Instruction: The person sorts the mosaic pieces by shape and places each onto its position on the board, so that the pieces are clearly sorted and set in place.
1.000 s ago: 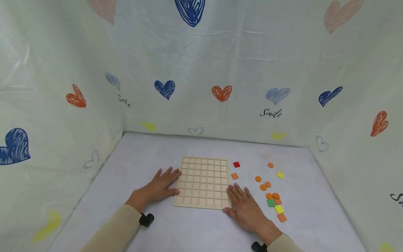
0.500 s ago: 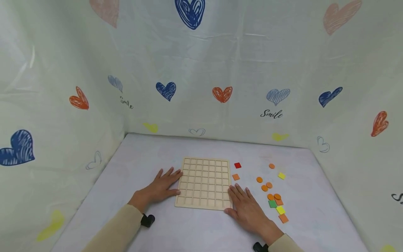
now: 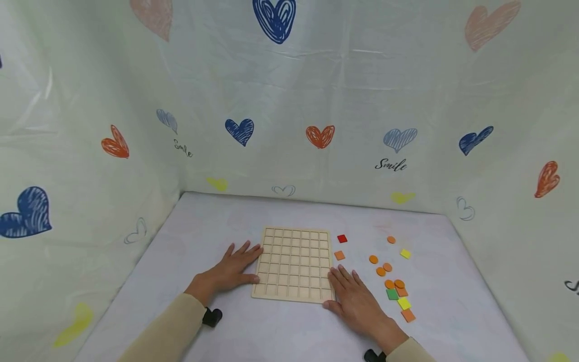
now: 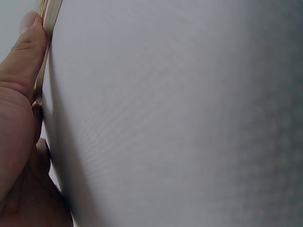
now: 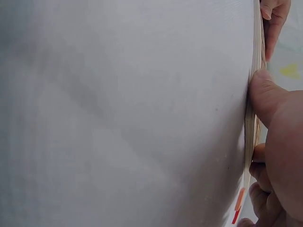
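A square wooden board (image 3: 294, 264) with a grid of cells lies flat on the table in the head view. The left hand (image 3: 228, 270) touches its left edge with fingers spread and thumb near the lower corner. Against its right edge lies the right hand (image 3: 357, 304), fingers extended, thumb at the near right corner. In the left wrist view the left hand's thumb (image 4: 26, 54) touches the board's edge (image 4: 52, 19). The right wrist view shows the right hand (image 5: 284, 146) with its thumb on the board's edge (image 5: 255, 56).
Right of the board lie a red square (image 3: 342, 239) and an orange square (image 3: 340, 255). Farther right are several orange discs (image 3: 381, 271), a green square (image 3: 392, 294), yellow squares (image 3: 404, 303) and an orange square (image 3: 408, 315). A curtain (image 3: 280, 85) with printed hearts stands behind the table.
The head view has shifted slightly, so the whole scene sits a little lower and farther right. Both hands keep their places against the board, and the pieces have not moved.
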`<state>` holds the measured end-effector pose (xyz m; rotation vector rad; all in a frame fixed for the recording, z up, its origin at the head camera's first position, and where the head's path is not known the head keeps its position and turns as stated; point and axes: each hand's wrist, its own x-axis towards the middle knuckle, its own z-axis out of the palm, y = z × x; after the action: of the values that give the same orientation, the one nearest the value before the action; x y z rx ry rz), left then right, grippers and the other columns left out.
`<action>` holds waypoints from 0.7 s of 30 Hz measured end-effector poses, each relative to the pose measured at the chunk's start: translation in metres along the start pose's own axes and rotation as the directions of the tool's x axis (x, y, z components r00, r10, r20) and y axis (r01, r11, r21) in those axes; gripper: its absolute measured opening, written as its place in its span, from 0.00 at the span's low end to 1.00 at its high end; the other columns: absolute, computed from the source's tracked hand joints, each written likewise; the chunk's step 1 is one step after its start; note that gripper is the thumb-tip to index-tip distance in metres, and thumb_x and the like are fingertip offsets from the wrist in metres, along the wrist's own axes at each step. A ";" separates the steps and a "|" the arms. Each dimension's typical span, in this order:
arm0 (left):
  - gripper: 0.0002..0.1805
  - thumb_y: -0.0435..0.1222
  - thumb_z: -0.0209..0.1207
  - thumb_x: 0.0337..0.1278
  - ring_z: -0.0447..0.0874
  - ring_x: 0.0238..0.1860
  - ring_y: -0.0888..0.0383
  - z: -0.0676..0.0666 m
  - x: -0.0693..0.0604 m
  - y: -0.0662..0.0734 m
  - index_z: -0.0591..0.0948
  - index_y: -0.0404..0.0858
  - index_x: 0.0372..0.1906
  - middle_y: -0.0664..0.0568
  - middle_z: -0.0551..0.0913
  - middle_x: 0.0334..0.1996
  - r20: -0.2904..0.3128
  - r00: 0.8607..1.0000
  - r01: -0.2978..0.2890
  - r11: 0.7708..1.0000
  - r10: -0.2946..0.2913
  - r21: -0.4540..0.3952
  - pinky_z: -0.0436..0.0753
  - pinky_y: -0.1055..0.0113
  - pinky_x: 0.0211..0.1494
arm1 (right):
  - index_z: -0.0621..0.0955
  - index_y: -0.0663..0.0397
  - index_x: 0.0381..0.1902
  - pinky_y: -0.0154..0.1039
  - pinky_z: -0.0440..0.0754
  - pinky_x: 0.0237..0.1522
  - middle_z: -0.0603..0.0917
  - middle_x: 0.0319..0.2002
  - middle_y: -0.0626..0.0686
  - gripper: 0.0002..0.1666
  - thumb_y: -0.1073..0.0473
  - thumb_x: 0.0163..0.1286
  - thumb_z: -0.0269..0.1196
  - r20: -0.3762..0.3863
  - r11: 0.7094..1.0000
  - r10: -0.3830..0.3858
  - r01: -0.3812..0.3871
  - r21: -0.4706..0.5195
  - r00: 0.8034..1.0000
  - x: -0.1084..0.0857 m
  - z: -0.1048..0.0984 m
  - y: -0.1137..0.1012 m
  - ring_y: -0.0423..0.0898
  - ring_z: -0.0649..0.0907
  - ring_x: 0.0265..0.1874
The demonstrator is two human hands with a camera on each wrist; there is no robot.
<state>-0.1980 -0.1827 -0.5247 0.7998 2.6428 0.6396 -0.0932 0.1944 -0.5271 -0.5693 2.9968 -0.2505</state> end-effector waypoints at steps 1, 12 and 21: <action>0.48 0.58 0.63 0.69 0.42 0.86 0.38 0.001 0.000 0.000 0.59 0.41 0.84 0.46 0.57 0.85 -0.003 1.000 0.000 1.000 0.000 -0.002 0.34 0.32 0.84 | 0.68 0.60 0.80 0.61 0.59 0.83 0.67 0.81 0.58 0.48 0.33 0.77 0.59 0.000 1.000 -0.004 0.004 0.008 1.000 0.000 0.000 0.001 0.57 0.62 0.83; 0.41 0.54 0.59 0.76 0.47 0.86 0.40 0.002 0.002 0.004 0.62 0.42 0.84 0.48 0.61 0.83 -0.049 0.998 0.030 0.998 -0.027 0.058 0.39 0.33 0.85 | 0.80 0.55 0.70 0.57 0.70 0.78 0.80 0.71 0.53 0.35 0.42 0.75 0.67 -0.041 0.988 -0.046 0.051 0.147 0.998 0.011 -0.015 0.029 0.56 0.69 0.78; 0.46 0.60 0.60 0.71 0.48 0.86 0.39 -0.004 0.003 0.002 0.61 0.43 0.84 0.47 0.61 0.83 -0.039 0.999 0.007 0.993 -0.003 0.116 0.41 0.33 0.85 | 0.80 0.49 0.70 0.56 0.80 0.69 0.78 0.71 0.53 0.28 0.55 0.75 0.69 -0.104 0.925 0.133 -0.086 0.371 0.986 0.036 -0.034 0.052 0.55 0.75 0.70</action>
<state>-0.2011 -0.1810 -0.5210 0.8203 2.7375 0.5091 -0.1486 0.2343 -0.5044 -0.3558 2.9711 -0.8445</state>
